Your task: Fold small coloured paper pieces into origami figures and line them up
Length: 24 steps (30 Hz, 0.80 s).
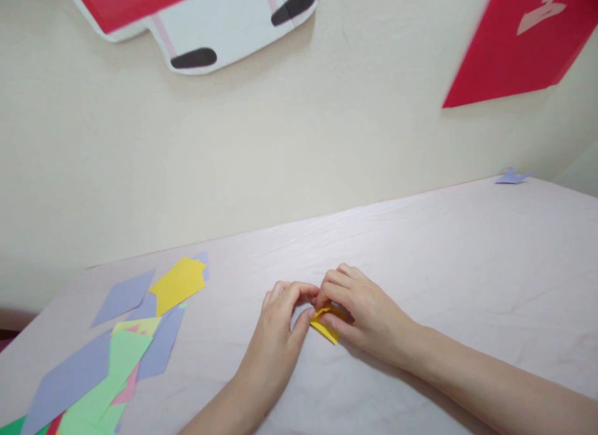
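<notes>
A small folded piece of yellow paper [326,328] is between my two hands, low on the cloth-covered surface. My left hand [286,316] pinches its left corner between thumb and fingertips. From the other side, my right hand [348,307] grips the same paper, thumb on the near face and fingers curled over the top. The right fingers cover part of the paper, so its full folded shape is hidden.
Loose coloured paper lies at the left, including a yellow sheet [180,285], a purple sheet [70,379] and a green sheet [124,354]. A purple folded paper figure [511,177] stands at the far right. Behind the pale cloth [443,254] rises a wall [280,154] with red decorations.
</notes>
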Each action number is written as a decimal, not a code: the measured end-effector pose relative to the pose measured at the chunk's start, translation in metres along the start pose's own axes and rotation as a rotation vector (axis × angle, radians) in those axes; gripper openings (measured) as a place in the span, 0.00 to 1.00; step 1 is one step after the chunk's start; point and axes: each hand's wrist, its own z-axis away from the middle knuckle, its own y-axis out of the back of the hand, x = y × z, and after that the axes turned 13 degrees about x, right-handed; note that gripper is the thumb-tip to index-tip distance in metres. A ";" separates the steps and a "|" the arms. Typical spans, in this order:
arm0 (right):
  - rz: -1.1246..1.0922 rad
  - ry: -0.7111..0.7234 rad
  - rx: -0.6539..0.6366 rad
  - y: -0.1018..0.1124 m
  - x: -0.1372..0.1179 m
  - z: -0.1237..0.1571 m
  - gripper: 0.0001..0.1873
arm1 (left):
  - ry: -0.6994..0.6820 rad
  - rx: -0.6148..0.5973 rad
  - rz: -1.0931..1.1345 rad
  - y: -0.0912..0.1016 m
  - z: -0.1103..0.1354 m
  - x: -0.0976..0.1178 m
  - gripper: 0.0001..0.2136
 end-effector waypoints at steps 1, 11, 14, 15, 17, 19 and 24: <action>-0.016 0.029 0.000 -0.001 0.001 0.000 0.04 | 0.001 0.002 0.002 0.000 0.000 0.000 0.10; 0.024 0.046 -0.024 -0.001 0.001 0.000 0.05 | -0.051 0.002 -0.159 0.000 0.005 0.007 0.06; 0.043 0.054 -0.043 -0.001 0.000 0.000 0.05 | -0.057 0.005 -0.179 -0.001 0.006 0.007 0.07; 0.047 0.054 -0.046 -0.001 0.000 0.000 0.05 | -0.062 0.007 -0.183 -0.002 0.007 0.007 0.07; 0.053 0.047 -0.053 -0.002 0.000 0.000 0.05 | -0.069 0.009 -0.194 -0.002 0.007 0.006 0.07; 0.055 0.033 -0.056 -0.003 0.001 0.000 0.05 | -0.072 0.010 -0.205 -0.003 0.008 0.006 0.07; -0.042 -0.061 -0.066 0.000 0.000 -0.003 0.06 | -0.066 0.007 -0.217 -0.003 0.008 0.007 0.06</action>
